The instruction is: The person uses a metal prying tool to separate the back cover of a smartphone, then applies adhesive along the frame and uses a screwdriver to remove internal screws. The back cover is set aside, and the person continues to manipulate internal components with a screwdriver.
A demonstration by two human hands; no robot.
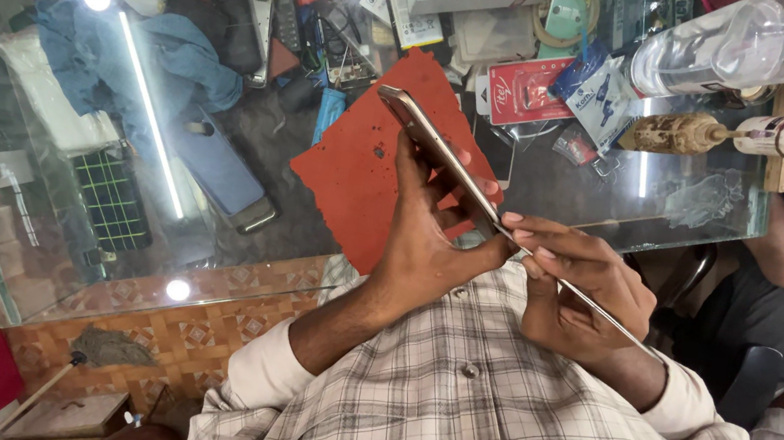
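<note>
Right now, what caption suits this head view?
Left hand holds a phone edge-up; right hand works a thin metal tool at its corner.

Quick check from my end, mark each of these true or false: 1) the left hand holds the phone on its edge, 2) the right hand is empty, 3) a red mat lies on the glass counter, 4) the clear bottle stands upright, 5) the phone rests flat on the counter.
1) True. The left hand grips the phone tilted on its edge.
2) False. The right hand pinches a thin metal tool whose tip meets the phone's lower end.
3) True. The red mat lies on the glass counter.
4) False. The clear bottle lies on its side.
5) False. The phone is held up above the counter.
</note>
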